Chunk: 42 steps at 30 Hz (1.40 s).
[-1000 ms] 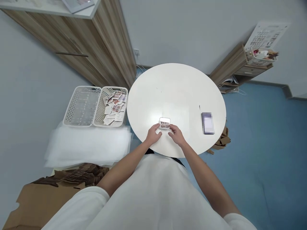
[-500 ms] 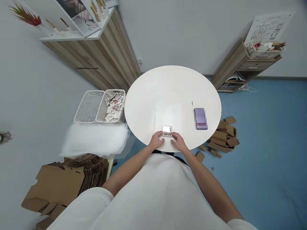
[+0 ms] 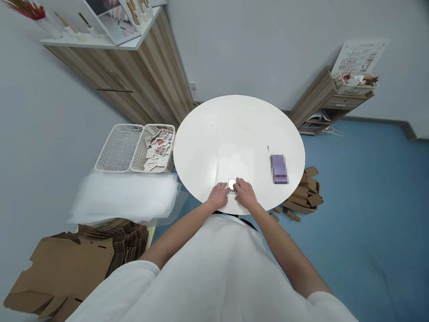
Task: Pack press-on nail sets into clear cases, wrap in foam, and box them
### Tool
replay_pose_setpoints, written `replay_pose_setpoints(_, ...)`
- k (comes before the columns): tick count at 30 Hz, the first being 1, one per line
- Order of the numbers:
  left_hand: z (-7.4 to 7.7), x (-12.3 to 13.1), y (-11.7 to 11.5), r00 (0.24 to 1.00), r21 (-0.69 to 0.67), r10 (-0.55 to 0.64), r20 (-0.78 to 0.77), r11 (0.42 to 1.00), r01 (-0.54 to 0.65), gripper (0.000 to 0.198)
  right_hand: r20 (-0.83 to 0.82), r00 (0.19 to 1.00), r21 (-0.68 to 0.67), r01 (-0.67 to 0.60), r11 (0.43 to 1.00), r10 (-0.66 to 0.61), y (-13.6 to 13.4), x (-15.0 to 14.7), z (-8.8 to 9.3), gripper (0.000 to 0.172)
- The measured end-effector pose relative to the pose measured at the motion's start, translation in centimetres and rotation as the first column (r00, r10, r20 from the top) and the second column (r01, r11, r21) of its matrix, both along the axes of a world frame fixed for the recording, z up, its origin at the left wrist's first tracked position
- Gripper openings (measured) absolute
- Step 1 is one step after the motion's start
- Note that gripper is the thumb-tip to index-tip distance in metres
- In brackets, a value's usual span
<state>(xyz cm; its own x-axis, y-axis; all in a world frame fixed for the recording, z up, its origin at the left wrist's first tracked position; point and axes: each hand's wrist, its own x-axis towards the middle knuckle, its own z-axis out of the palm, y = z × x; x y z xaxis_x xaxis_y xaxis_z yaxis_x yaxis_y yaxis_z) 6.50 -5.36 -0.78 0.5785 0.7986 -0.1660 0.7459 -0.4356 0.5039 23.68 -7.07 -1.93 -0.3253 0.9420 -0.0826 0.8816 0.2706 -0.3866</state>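
A small clear plastic case (image 3: 232, 184) lies near the front edge of the round white table (image 3: 234, 120), with a white card and a row of dark, nail-shaped pieces inside. My left hand (image 3: 219, 195) is at its left side, fingers curled against the edge. Across its right part lies my right hand (image 3: 245, 192), its fingertips pressing on the top and hiding some of the contents. To the right, a purple stack (image 3: 279, 169), blurred by pixelation, rests on the table.
Left of the table stand a basket of small printed cards (image 3: 158, 150) and a basket of clear cases (image 3: 119, 148). Translucent sheets (image 3: 125, 197) and flattened cardboard boxes (image 3: 67, 264) lie nearer. More cardboard (image 3: 304, 192) is on the floor at right.
My right hand has moved from the case's right edge onto its top, covering more of it. My left hand stays at the left side. The camera view has shifted slightly.
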Motion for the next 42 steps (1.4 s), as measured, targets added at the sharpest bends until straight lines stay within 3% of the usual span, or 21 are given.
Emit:
replay_pose_setpoints(4,0.5,-0.2,1.1,0.997,0.010,-0.071,-0.040,0.997,0.072,0.032,0.111,0.993,0.029,-0.041,0.999,0.037,1.0,-0.5,0.4,0.030)
replay_pose_setpoints(9,0.1,-0.7,1.7,0.992,0.020,-0.123,-0.020,0.992,0.124,0.025,0.182,0.981,0.003,-0.064,0.998,0.062,1.3,-0.9,0.7,0.022)
replay_pose_setpoints(18,-0.2,-1.2,1.8,0.986,0.024,-0.164,0.013,0.986,0.164,0.038,0.174,0.981,-0.036,-0.076,0.996,0.081,1.6,-1.2,0.8,0.022)
replay_pose_setpoints(22,-0.2,-1.7,1.5,0.983,0.058,-0.181,0.029,0.982,0.180,0.045,0.153,0.985,-0.034,-0.069,0.997,0.074,1.3,-1.3,1.2,0.022)
replay_pose_setpoints(33,0.6,-2.9,1.3,0.966,0.177,-0.260,-0.004,0.950,0.257,0.023,-0.119,0.993,-0.106,-0.036,0.994,0.023,-0.2,-1.3,2.0,0.017)
replay_pose_setpoints(36,0.3,-3.1,1.3,0.956,0.178,-0.292,-0.003,0.941,0.288,0.022,-0.209,0.978,-0.099,0.006,0.995,-0.026,-1.7,-1.3,1.6,0.023)
replay_pose_setpoints(40,-0.2,-3.3,1.1,0.966,0.112,-0.258,0.012,0.960,0.255,0.023,-0.246,0.953,-0.160,0.142,0.977,-0.179,-4.0,-1.2,0.5,0.059)
replay_pose_setpoints(42,-0.4,-3.4,1.1,0.971,0.086,-0.237,0.010,0.968,0.236,0.022,-0.236,0.936,-0.193,0.218,0.957,-0.261,-4.8,-1.1,-0.2,0.069)
